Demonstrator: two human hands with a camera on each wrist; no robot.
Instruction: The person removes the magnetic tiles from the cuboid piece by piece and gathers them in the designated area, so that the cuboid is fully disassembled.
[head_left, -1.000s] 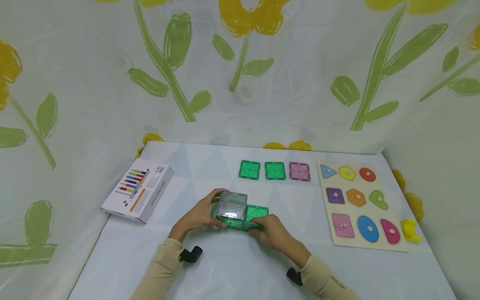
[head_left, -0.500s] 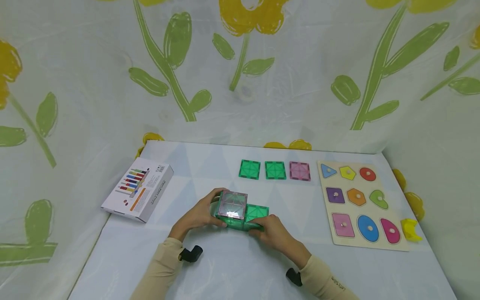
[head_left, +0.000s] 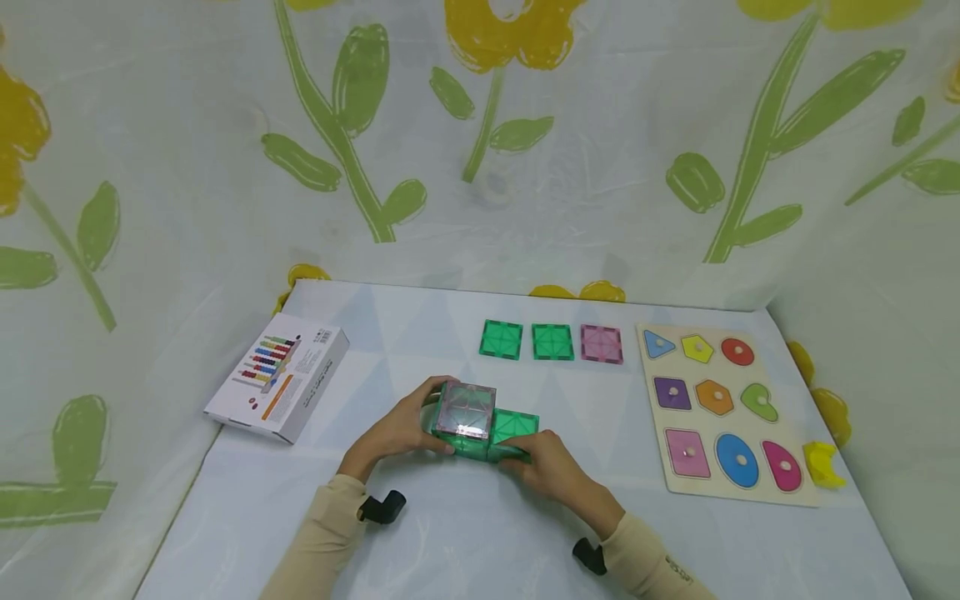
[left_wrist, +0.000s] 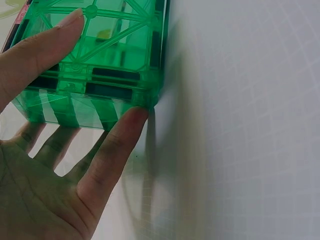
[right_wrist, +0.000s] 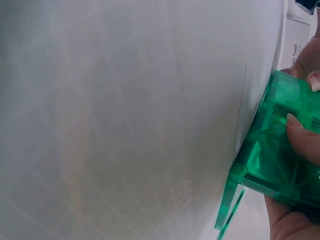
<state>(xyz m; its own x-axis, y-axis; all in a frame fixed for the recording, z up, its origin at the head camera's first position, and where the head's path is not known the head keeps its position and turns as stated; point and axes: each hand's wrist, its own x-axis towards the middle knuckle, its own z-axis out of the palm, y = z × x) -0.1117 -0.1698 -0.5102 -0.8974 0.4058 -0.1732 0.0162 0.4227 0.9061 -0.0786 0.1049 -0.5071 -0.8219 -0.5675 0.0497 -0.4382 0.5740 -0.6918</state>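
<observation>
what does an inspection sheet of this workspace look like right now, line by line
surface: white table with faint triangle pattern.
job's things: translucent green magnetic-tile cube with pink top; a lower green tile section joined on its right.
clutter: two green square tiles and one pink square tile in a row; wooden shape puzzle board; yellow curved piece beside it; white abacus box.
grippers: left hand holds the cube; right hand holds the lower section.
cables: nothing seen.
surroundings: floral cloth backdrop.
</observation>
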